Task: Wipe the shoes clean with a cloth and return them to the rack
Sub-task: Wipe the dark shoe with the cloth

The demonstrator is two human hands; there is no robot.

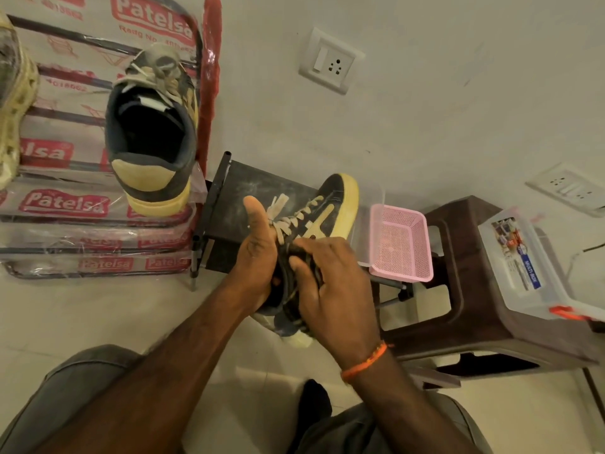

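While gripping a dark, dusty shoe by its soft heel with both hands: left, right, fingers curled. Matching shoe on wire rack, right edge.

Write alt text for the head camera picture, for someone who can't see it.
A person's left hand and right hand grip a dark sneaker with cream laces and a yellowed sole. Its mate sits on a plastic-wrapped shoe rack at left; a pink basket and brown stool stand at right.
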